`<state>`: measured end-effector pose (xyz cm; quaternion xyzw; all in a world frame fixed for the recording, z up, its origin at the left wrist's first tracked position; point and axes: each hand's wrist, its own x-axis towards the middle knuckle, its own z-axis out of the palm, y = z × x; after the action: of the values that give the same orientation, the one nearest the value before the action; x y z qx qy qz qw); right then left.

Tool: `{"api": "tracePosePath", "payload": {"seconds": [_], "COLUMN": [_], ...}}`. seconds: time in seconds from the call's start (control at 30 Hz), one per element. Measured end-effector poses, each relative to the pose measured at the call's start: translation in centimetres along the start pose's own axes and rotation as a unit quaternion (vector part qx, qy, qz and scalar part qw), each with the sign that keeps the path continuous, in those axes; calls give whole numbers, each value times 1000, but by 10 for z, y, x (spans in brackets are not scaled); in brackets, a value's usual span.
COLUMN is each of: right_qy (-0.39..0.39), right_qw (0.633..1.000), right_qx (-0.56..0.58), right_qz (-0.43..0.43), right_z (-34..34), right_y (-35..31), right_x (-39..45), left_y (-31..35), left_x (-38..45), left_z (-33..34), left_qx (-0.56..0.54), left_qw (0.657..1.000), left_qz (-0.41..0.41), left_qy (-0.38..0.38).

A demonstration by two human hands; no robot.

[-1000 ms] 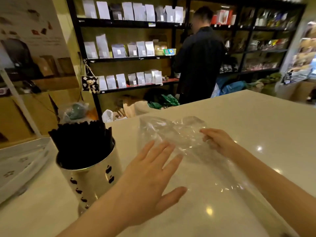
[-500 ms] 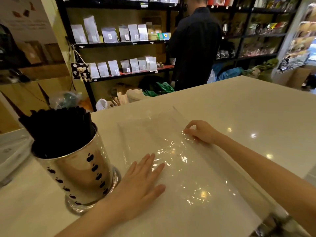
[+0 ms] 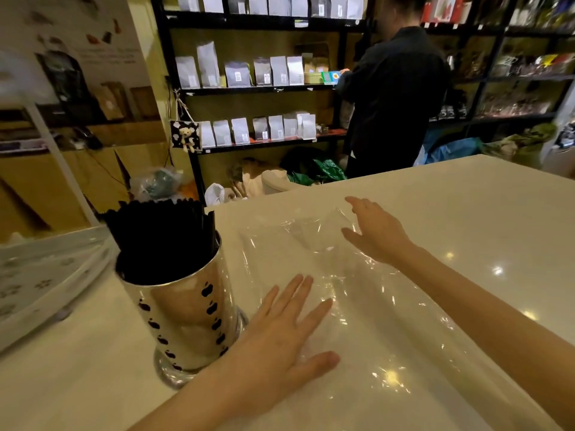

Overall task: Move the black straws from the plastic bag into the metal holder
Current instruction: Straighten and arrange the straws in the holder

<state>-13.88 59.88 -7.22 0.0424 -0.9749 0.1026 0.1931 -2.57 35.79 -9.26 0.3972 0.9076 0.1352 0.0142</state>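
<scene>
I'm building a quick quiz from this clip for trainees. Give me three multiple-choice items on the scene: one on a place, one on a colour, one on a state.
1. Where are the straws?
A. In the metal holder
B. In the plastic bag
C. Scattered on the counter

2. What colour are the straws?
A. White
B. Black
C. Green

3. How is the plastic bag?
A. Stuffed full
B. Hanging from a shelf
C. Lying flat and empty

Answers: 1 A, the straws stand bunched in the holder. 2 B, they are black. 3 C, the left hand and right hand are spread open on the see-through bag, and only counter shows through it.
</scene>
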Motion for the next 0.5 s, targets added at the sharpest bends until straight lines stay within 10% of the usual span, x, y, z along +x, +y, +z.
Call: {"api": "tracePosePath", "payload": {"seconds": [0.3,0.5], "right_qy": [-128,-290], "right_qw": [875,779], "right_qx": [442,518], "right_qz": [-149,-201], "right_z": [-50,-45], "right_y": [-134,-174], "right_x": [9,2], "left_y": [-8,-59], "left_x": [-57,-82], "left_z": [-120,-130], "left_qx": [-12,-195], "left_qw": [906,863], "left_qz": [22,-163], "left_qy": [423,438]}}
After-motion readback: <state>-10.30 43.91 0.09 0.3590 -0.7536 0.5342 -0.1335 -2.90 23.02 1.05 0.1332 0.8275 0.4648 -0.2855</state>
